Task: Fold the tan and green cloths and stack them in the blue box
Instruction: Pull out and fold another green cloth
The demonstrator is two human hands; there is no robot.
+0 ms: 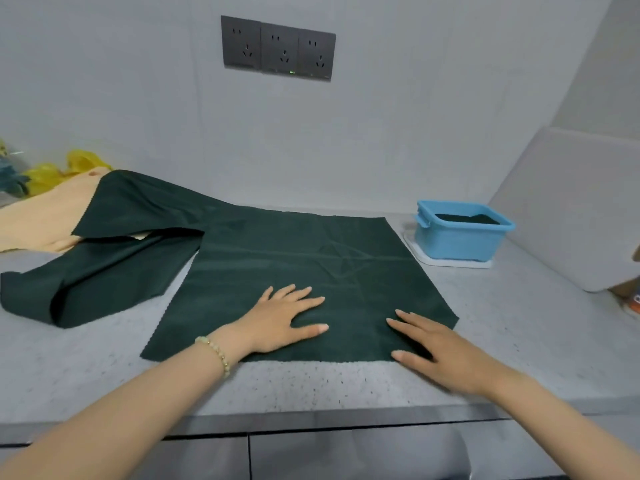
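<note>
A green cloth lies spread flat near the front edge of the surface, square to that edge. Both hands rest on its near half with fingers straight and spread, holding nothing — the left hand palm down toward the cloth's middle, the right hand by its near right corner. Flat palms like this suit smoothing the fabric and pinning it so a first fold comes out even; no fold is made in it yet. Loose green cloths lie rumpled toward the left edge, overlapping the tan cloth at the back left, not yet folded. The blue box stands on a white tray at the back right, near the spread cloth's far corner — probably for an easy reach — with a dark folded cloth inside
</note>
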